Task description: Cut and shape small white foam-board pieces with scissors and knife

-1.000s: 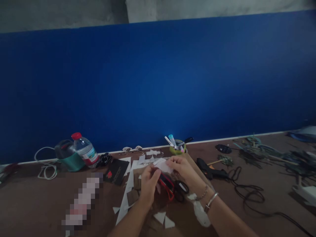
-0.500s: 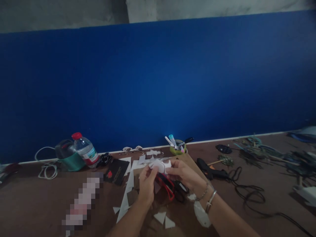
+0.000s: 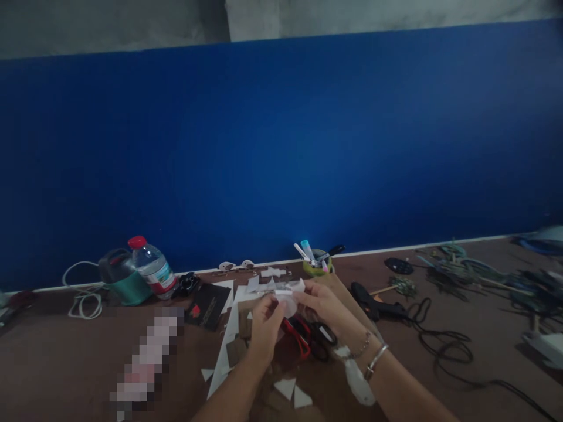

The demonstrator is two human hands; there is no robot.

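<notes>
Over the middle of the desk, both hands pinch a small white piece [image 3: 287,303] that looks like cut paper or card, with a rounded lower part. My left hand [image 3: 265,328] grips its left side between thumb and fingers. On the other side, my right hand [image 3: 323,305] has its fingertips closed on the upper right edge. Just below lie red-handled scissors [image 3: 301,340] and a dark-handled pair [image 3: 324,337], partly hidden by the hands. White triangular scraps [image 3: 285,387] lie nearer me, and a larger white cut piece [image 3: 359,382] is beside my right wrist.
At the left stand a water bottle [image 3: 155,271] and a green container [image 3: 129,290]. A pen holder [image 3: 315,268] is by the blue wall [image 3: 281,146]. To the right are a black glue gun [image 3: 376,305], its trailing cable [image 3: 444,346] and tangled greenish strands [image 3: 466,272].
The white piece has turned in my fingers, its rounded part now hanging lower. My hands have shifted only slightly; the things on the desk stay put.
</notes>
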